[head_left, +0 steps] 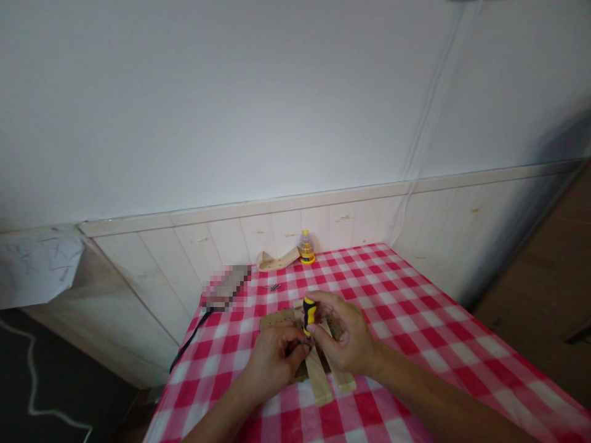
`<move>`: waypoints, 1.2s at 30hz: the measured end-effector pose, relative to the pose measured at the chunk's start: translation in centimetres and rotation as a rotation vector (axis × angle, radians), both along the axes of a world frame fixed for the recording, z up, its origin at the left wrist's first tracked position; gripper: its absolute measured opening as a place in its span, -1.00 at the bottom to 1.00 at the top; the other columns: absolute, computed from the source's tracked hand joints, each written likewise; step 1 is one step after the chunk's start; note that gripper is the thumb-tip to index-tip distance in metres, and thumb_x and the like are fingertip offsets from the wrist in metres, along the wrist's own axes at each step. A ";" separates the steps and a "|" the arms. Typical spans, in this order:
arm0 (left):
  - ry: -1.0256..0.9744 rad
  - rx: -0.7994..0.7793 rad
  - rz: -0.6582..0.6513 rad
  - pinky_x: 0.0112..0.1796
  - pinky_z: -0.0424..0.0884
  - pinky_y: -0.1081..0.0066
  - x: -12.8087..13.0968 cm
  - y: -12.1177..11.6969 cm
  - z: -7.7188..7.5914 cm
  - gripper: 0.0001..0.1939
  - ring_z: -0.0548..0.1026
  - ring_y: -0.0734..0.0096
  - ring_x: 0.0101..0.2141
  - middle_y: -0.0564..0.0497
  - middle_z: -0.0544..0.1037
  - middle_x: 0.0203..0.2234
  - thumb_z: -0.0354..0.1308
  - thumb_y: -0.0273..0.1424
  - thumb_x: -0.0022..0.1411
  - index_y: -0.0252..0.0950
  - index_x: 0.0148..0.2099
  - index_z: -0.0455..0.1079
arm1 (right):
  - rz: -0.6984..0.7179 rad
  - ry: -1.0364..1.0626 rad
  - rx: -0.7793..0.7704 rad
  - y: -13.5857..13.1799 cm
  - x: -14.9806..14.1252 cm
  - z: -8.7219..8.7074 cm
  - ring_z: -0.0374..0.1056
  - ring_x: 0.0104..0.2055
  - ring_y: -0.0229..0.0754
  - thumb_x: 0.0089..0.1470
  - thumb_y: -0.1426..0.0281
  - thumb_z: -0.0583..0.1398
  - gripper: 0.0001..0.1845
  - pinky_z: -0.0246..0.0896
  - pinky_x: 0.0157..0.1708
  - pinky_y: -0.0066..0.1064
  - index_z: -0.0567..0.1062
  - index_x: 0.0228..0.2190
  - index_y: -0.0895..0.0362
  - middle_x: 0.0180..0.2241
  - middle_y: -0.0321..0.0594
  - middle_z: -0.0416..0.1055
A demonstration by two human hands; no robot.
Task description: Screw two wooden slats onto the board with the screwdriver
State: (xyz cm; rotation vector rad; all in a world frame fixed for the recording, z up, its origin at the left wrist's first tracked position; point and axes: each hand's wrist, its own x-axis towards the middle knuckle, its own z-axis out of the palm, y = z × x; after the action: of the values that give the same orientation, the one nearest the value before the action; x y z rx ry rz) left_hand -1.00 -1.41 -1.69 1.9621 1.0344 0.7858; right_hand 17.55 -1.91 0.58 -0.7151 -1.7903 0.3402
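My right hand [347, 335] grips a yellow and black screwdriver [309, 315], held nearly upright with its tip down. At that tip, the fingers of my left hand [278, 355] are pinched together; whatever is between them is too small to make out. Under both hands lie two pale wooden strips, a left strip [317, 380] and a right strip [343, 379]. They rest across a brownish perforated board [272, 321], which my hands partly cover.
Farther back are a few small metal pieces [274, 287], a curved wooden piece [277, 263] and a yellow-based, clear cone-shaped container [306, 249] by the wall. A blurred flat object [228, 288] with a black strap [190, 338] lies at the left edge of the red-checked tablecloth [397, 289].
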 end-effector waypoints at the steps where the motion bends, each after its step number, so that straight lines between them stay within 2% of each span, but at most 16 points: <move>1: 0.004 -0.003 0.001 -0.41 0.30 0.46 0.0 0.0 0.0 -0.82 0.47 0.39 -0.41 0.01 0.55 -0.45 0.12 -0.46 0.20 -0.25 -0.37 0.56 | -0.010 -0.001 0.010 0.1 0.0 0.0 0.52 -0.26 -0.15 0.03 0.54 0.23 -0.44 0.49 -0.22 -0.35 0.37 0.09 0.03 -0.18 -0.16 0.55; 9: 0.031 0.019 -0.010 -0.39 0.30 0.46 0.1 -0.1 0.3 -0.80 0.47 0.38 -0.40 0.01 0.54 -0.47 0.09 -0.46 0.21 -0.26 -0.38 0.53 | -0.049 0.001 0.022 0.3 0.0 0.2 0.53 -0.25 -0.14 0.02 0.52 0.29 -0.46 0.47 -0.20 -0.35 0.40 0.06 0.00 -0.17 -0.20 0.57; 18: 0.002 0.007 0.000 -0.36 0.31 0.46 0.0 0.0 -0.4 -0.83 0.48 0.38 -0.39 0.01 0.56 -0.44 0.11 -0.51 0.19 -0.28 -0.37 0.52 | -0.042 0.016 0.006 0.8 0.1 -0.3 0.53 -0.25 -0.14 0.00 0.50 0.34 -0.47 0.48 -0.23 -0.35 0.43 0.02 0.00 -0.22 -0.21 0.57; 21: -0.034 0.020 0.075 -0.36 0.32 0.46 0.0 0.2 -0.4 -0.88 0.48 0.38 -0.40 0.01 0.56 -0.44 0.14 -0.51 0.15 -0.29 -0.33 0.51 | -0.015 0.091 -0.034 0.9 0.0 -0.3 0.53 -0.31 -0.18 0.02 0.51 0.34 -0.46 0.49 -0.29 -0.39 0.42 0.04 -0.01 -0.27 -0.24 0.56; 24: -0.083 -0.014 0.174 -0.42 0.33 0.46 0.1 0.6 -0.2 -0.79 0.48 0.39 -0.44 0.00 0.58 -0.37 0.11 -0.51 0.16 -0.28 -0.16 0.50 | -0.055 0.242 -0.087 1.1 -0.2 -0.4 0.53 -0.33 -0.20 0.09 0.47 0.31 -0.48 0.51 -0.30 -0.40 0.38 0.09 -0.01 -0.27 -0.24 0.54; 26: -0.063 0.015 0.199 -0.34 0.38 0.43 0.1 0.7 0.0 -0.72 0.51 0.36 -0.36 -0.02 0.61 -0.26 0.08 -0.54 0.15 -0.26 -0.11 0.51 | -0.093 0.286 -0.107 1.3 -0.3 -0.6 0.53 -0.30 -0.18 0.12 0.44 0.30 -0.50 0.52 -0.26 -0.37 0.39 0.09 0.00 -0.24 -0.21 0.55; 29: -0.004 0.088 0.190 -0.15 0.41 0.36 0.3 0.7 0.4 -0.71 0.54 0.29 -0.20 -0.02 0.62 -0.20 0.06 -0.57 0.14 -0.24 -0.17 0.54 | -0.088 0.257 -0.109 1.6 -0.5 -1.1 0.54 -0.29 -0.16 0.15 0.40 0.29 -0.53 0.52 -0.25 -0.35 0.41 0.09 0.00 -0.24 -0.19 0.56; 36: 0.004 0.110 0.173 -0.07 0.41 0.33 0.5 0.8 0.4 -0.71 0.55 0.29 -0.16 -0.02 0.62 -0.15 0.07 -0.54 0.17 -0.20 -0.16 0.57 | -0.085 0.206 -0.108 1.9 -0.5 -1.7 0.56 -0.25 -0.13 0.16 0.39 0.29 -0.53 0.54 -0.24 -0.34 0.43 0.10 -0.01 -0.23 -0.18 0.58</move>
State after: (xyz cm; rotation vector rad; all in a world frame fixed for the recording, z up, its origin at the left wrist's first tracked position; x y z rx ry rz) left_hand -0.46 -0.65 -1.28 1.9853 1.1975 0.9507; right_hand 17.04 0.03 -1.10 -0.7999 -1.5513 0.4399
